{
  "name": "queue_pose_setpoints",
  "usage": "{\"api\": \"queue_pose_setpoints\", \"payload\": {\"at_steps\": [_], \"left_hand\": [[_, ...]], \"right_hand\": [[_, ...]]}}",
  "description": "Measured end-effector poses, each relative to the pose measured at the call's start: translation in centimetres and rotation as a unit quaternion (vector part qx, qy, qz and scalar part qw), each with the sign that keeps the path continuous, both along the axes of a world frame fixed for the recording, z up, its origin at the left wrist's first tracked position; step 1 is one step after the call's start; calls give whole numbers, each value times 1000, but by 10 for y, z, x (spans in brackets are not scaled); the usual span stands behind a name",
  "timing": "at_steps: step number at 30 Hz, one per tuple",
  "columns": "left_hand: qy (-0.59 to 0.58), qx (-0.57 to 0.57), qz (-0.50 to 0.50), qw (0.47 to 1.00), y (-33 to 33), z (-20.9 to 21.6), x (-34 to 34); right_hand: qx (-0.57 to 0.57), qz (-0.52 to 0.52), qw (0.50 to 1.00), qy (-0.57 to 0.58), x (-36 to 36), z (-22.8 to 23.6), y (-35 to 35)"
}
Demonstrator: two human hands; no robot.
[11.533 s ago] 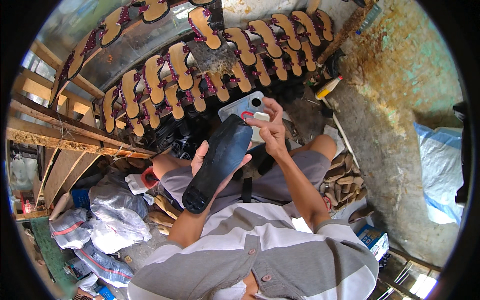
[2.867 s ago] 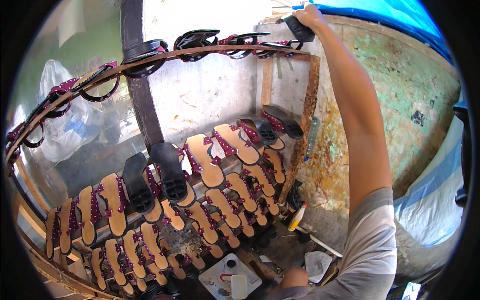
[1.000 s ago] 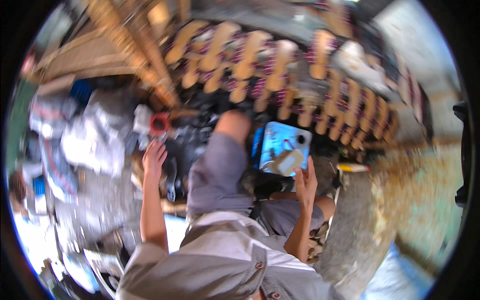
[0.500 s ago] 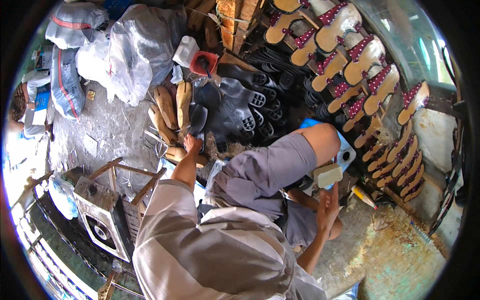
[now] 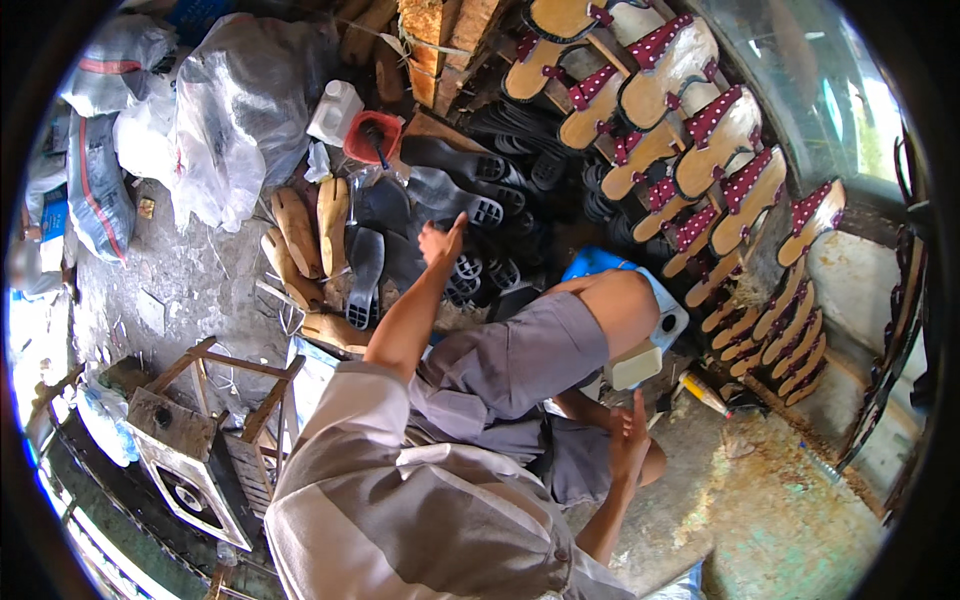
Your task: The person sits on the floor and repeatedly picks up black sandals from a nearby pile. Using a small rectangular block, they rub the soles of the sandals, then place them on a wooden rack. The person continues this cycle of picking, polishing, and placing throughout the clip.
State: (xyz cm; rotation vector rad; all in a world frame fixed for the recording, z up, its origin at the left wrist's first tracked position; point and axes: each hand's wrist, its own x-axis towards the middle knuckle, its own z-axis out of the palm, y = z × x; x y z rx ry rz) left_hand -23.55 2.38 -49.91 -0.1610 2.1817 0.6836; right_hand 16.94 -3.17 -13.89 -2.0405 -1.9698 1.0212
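Observation:
My left hand (image 5: 443, 240) is over a heap of black shoe soles (image 5: 467, 278), its thumb and fingers spread apart. Whether it touches a sole beneath is unclear. One dark sole (image 5: 366, 272) lies left of that hand, beside several wooden shoe lasts (image 5: 297, 235). By my right knee, my right hand (image 5: 628, 440) is held up with its index finger stretched out and the others bent; nothing shows in it. Just beyond its fingertip sits a cream plastic box (image 5: 637, 368).
Sandals with dotted maroon straps (image 5: 715, 120) hang in rows at the right. A red container (image 5: 372, 138) and white jug (image 5: 336, 112) stand behind the soles. Plastic-wrapped sacks (image 5: 240, 110) lie far left, a wooden-framed box (image 5: 185, 470) near left. A yellow tube (image 5: 705, 393) lies right.
My left hand has left the sole near the lasts and moved right over the heap. My right hand has come slightly back from the cream box, its index finger now apart from the rest.

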Motion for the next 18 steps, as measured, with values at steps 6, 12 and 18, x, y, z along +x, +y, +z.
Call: {"api": "queue_pose_setpoints", "payload": {"at_steps": [6,12,18], "left_hand": [[-3,-240,1,971,98,-27,-18],[-28,116,291,949,0,-25,-40],[-81,360,232,900,-146,136,-96]], "right_hand": [[3,-19,1000,15,1,7,-10],[7,-28,999,29,11,-16,-15],[91,-18,995,35,43,-50,-4]]}}
